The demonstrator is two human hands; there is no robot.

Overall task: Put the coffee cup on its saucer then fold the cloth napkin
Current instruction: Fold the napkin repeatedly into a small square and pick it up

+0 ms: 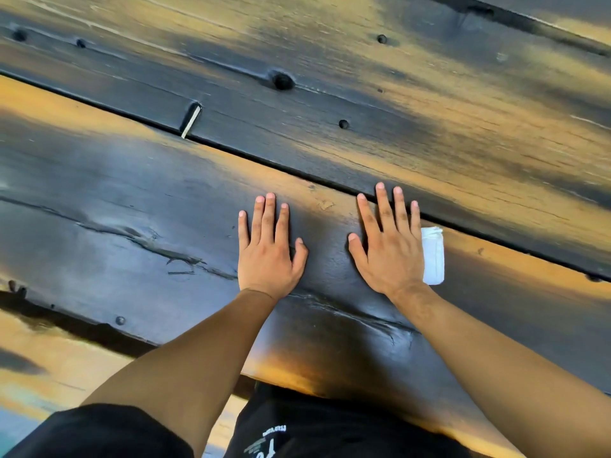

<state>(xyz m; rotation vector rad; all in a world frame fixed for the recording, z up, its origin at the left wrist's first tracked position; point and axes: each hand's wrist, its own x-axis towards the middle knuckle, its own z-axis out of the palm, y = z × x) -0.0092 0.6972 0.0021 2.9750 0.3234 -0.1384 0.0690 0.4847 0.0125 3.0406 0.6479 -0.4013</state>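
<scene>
My left hand [269,249] lies flat on the dark wooden table [132,200], fingers straight and spread, holding nothing. My right hand [388,246] lies flat beside it, fingers straight. A small white cloth napkin [433,256], folded into a narrow strip, peeks out from under the right edge of my right hand, which partly covers it. No coffee cup or saucer is in view.
The table is made of wide dark planks with gaps [297,166] running diagonally, knots and a small pale sliver [191,122] wedged in one gap. The near table edge [297,388] is just above my black shorts.
</scene>
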